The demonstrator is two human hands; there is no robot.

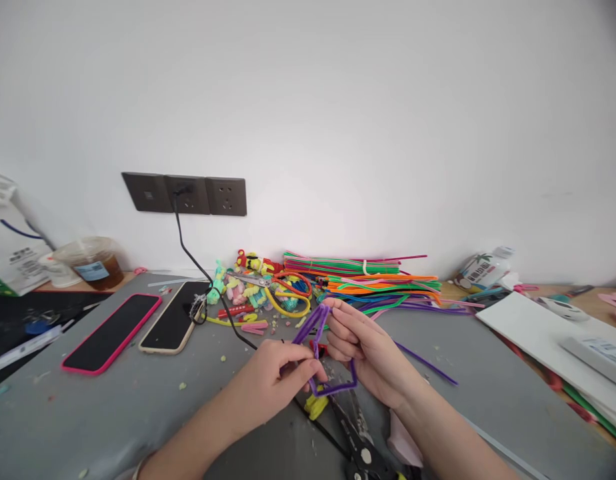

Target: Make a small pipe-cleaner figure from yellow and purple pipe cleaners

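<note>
A purple pipe cleaner (342, 389), bent into an angular shape with several corners, is held up over the grey mat. My left hand (275, 377) pinches its lower left part between thumb and fingers. Higher up, my right hand (363, 347) grips the top corner between thumb and forefinger, the other fingers curled. Just beneath the hands lie black-handled pliers (355, 437) and a small yellow fuzzy piece (317, 405). A loose purple pipe cleaner (428, 364) rests to the right of my right hand.
Bundles of coloured pipe cleaners (378, 283) lie by the wall, beside scissors (288, 293) and small fuzzy figures (258, 263). Two phones (113, 333) are at left. A black cable (188, 250) crosses the mat from the socket. White boxes (553, 340) sit at right.
</note>
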